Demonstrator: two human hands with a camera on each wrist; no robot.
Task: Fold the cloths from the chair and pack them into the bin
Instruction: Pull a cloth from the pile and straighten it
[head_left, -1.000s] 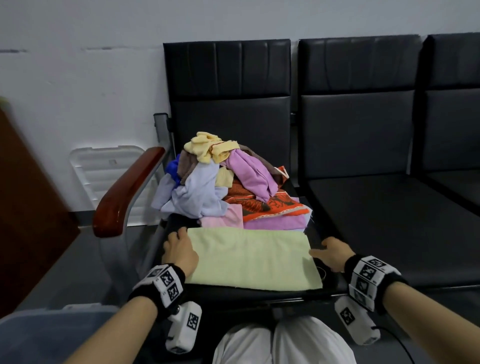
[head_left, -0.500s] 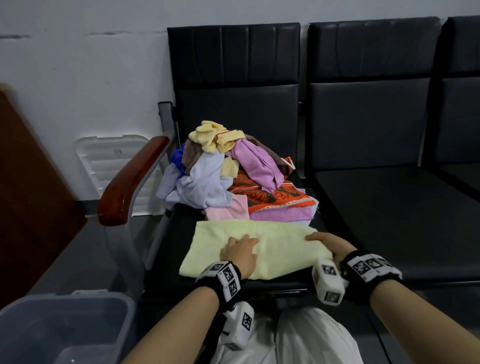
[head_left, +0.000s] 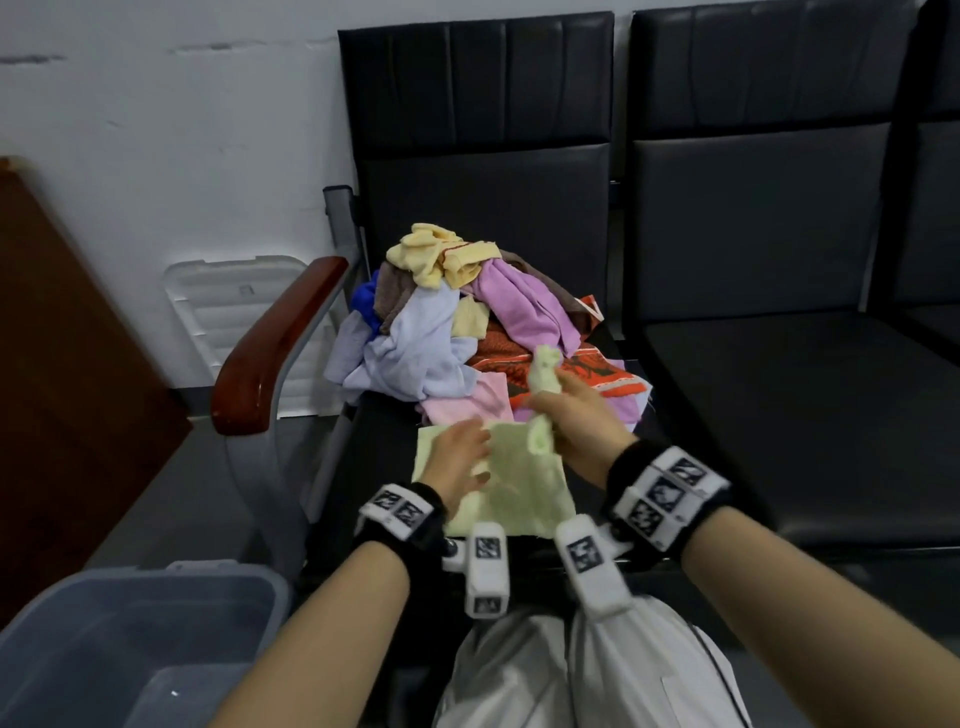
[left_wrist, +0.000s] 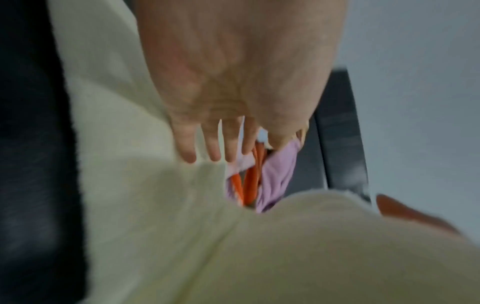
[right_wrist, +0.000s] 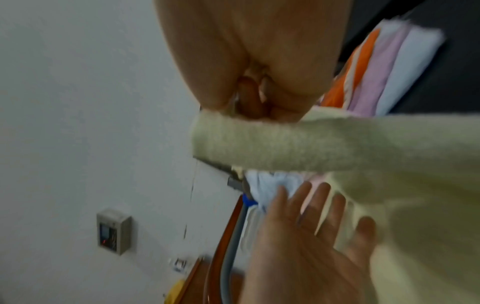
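A pale green cloth (head_left: 524, 493) lies on the front of the black chair seat (head_left: 384, 441). My right hand (head_left: 566, 415) grips its right edge (right_wrist: 285, 144) and holds that edge lifted over toward the left. With straight fingers, my left hand (head_left: 462, 457) lies flat on the cloth's left part (left_wrist: 116, 127). Behind them a heap of crumpled cloths (head_left: 467, 322) in yellow, purple, lilac, pink and orange sits at the back of the seat. The grey plastic bin (head_left: 140, 639) stands on the floor at lower left.
A wooden armrest (head_left: 275, 343) bounds the seat's left side. A white bin lid (head_left: 234, 301) leans on the wall behind it. More black seats (head_left: 779, 415) extend to the right. A brown panel (head_left: 62, 364) stands at the far left.
My right hand has picked up the cloth's right edge and swung it up and leftward, halving its spread. My left hand slid from the left edge onto the cloth's middle.
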